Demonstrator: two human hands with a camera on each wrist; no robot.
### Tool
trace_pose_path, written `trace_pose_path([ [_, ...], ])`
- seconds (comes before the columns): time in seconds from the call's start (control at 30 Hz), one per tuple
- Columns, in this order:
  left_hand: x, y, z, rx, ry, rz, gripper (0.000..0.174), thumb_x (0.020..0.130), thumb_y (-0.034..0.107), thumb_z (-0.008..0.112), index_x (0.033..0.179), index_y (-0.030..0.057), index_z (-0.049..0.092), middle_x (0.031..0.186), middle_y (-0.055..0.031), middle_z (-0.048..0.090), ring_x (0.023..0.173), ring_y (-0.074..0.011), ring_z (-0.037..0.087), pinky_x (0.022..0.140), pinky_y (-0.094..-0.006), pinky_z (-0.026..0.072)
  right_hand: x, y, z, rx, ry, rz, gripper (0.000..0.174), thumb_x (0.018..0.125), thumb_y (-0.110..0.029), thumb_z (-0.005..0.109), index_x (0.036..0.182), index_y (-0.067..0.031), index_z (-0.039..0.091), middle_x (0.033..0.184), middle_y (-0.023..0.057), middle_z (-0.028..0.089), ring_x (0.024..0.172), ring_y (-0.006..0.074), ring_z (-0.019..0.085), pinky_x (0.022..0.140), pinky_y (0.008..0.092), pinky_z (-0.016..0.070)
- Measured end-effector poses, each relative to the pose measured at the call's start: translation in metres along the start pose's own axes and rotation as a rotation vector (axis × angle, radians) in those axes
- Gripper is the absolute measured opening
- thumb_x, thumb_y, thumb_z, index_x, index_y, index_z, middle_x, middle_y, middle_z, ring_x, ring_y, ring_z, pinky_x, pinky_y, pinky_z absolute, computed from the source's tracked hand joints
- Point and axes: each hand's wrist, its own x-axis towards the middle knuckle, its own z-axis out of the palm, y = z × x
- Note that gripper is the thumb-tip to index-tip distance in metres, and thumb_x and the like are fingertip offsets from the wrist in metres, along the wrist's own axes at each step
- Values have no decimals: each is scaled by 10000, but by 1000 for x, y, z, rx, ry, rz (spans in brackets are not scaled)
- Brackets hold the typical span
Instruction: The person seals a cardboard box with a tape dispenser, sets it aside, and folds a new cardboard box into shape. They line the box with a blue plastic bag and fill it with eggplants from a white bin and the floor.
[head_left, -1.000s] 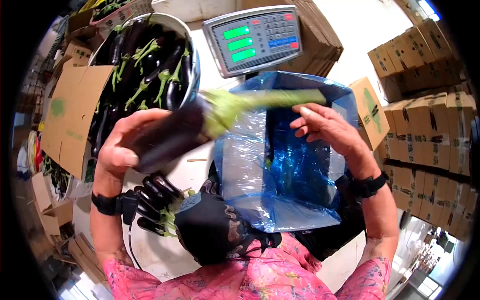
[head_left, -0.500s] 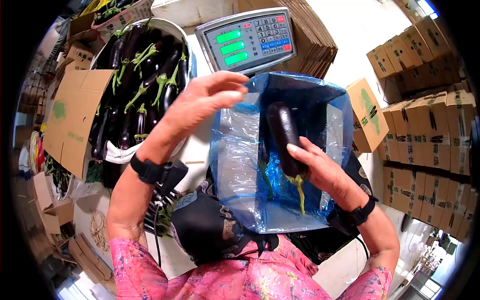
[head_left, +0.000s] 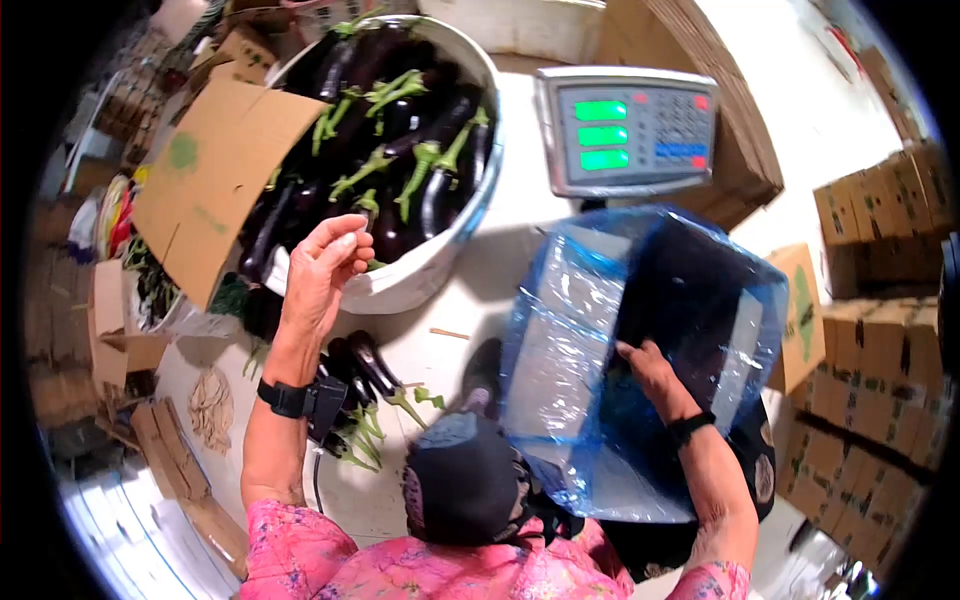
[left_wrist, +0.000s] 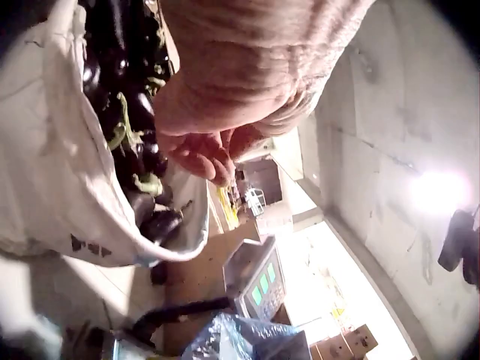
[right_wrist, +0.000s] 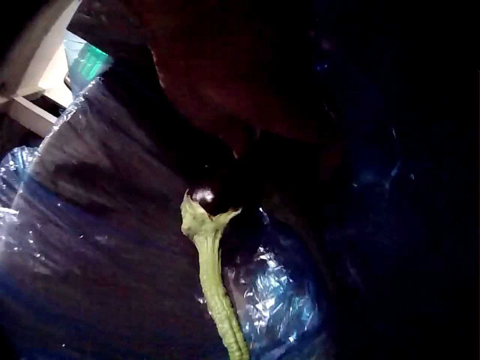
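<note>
My left hand, fingers loosely curled around nothing, is over the near rim of a white tub full of dark eggplants. In the left wrist view the hand hangs beside those eggplants. My right hand reaches down inside a box lined with blue plastic. Deep shadow covers that hand in the right wrist view, where it grips an eggplant whose green stem points toward the wrist; the fingertips are hidden.
A scale display with green digits stands behind the lined box. Loose eggplants lie on the floor at the left. A cardboard flap leans on the tub, and stacked cartons stand at the right.
My left hand has moved from beside the scale back to the tub, its fingers curling. The right hand has gone deeper into the lined box with the eggplant. The head view has shifted.
</note>
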Motion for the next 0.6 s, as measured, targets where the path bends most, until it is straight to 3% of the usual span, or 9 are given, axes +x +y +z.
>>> trace_pose_path([
  [0.07, 12, 2, -19, 20, 88, 71, 285, 949, 128, 604, 1212, 22, 611, 992, -57, 679, 869, -109, 646, 774, -232, 524, 27, 34, 5, -113, 80, 63, 445, 889, -329, 675, 1074, 55, 545, 860, 115, 630, 791, 213, 618, 696, 331, 514],
  [0.13, 24, 17, -8, 250, 156, 87, 303, 946, 139, 589, 1217, 3, 604, 996, -57, 678, 874, -112, 640, 782, -242, 514, 0, -4, 11, -315, 115, 77, 441, 881, -316, 688, 1064, 65, 561, 902, 160, 657, 795, 238, 634, 693, 352, 521],
  [0.2, 48, 17, 5, 465, 85, 125, 251, 899, 146, 635, 1101, 3, 674, 937, -51, 700, 840, -113, 657, 747, -253, 518, 13, 12, 9, -258, 106, 76, 445, 870, -327, 698, 1040, 66, 578, 895, 180, 668, 805, 254, 645, 679, 367, 518],
  [0.27, 84, -11, 14, 759, 69, 332, 291, 869, 220, 660, 1074, 15, 686, 925, -120, 714, 826, -216, 682, 771, -330, 531, 22, 24, 9, -316, 129, 66, 445, 864, -334, 704, 1018, 68, 591, 869, 192, 671, 797, 267, 651, 661, 377, 515],
  [0.3, 94, -14, 27, 992, 62, 335, 370, 857, 290, 674, 1125, 35, 674, 1005, -154, 702, 922, -275, 682, 818, -397, 528, 25, 25, 9, -405, 157, 55, 443, 864, -336, 704, 1008, 68, 596, 847, 194, 669, 782, 272, 653, 650, 380, 513],
  [0.33, 108, -27, 36, 1209, 65, 322, 579, 836, 367, 693, 1293, 38, 559, 1086, -194, 671, 1033, -357, 643, 879, -460, 511, 25, 23, 9, -491, 186, 46, 441, 864, -338, 704, 998, 69, 601, 824, 196, 666, 768, 277, 654, 640, 382, 511],
  [0.4, 120, -56, 55, 1391, 176, 230, 827, 808, 386, 728, 1452, 50, 332, 1122, -253, 635, 1112, -419, 599, 924, -481, 496, 17, 21, 10, -494, 200, -24, 443, 875, -342, 688, 984, 78, 598, 823, 215, 669, 744, 291, 662, 633, 396, 512],
  [0.5, 136, -74, 60, 1278, 50, -92, 1080, 707, 371, 822, 1469, -14, 160, 1147, -340, 604, 1115, -470, 592, 968, -496, 480, 18, 18, 8, -470, 176, -8, 453, 879, -351, 681, 976, 83, 597, 860, 249, 675, 786, 337, 672, 659, 420, 517],
  [0.6, 145, -76, 42, 1155, 65, -68, 1078, 619, 393, 848, 1416, -55, 277, 1176, -327, 604, 1100, -455, 604, 980, -451, 483, 27, 34, 7, -568, 198, 6, 480, 877, -377, 676, 976, 87, 599, 917, 290, 673, 874, 406, 669, 714, 451, 520],
])
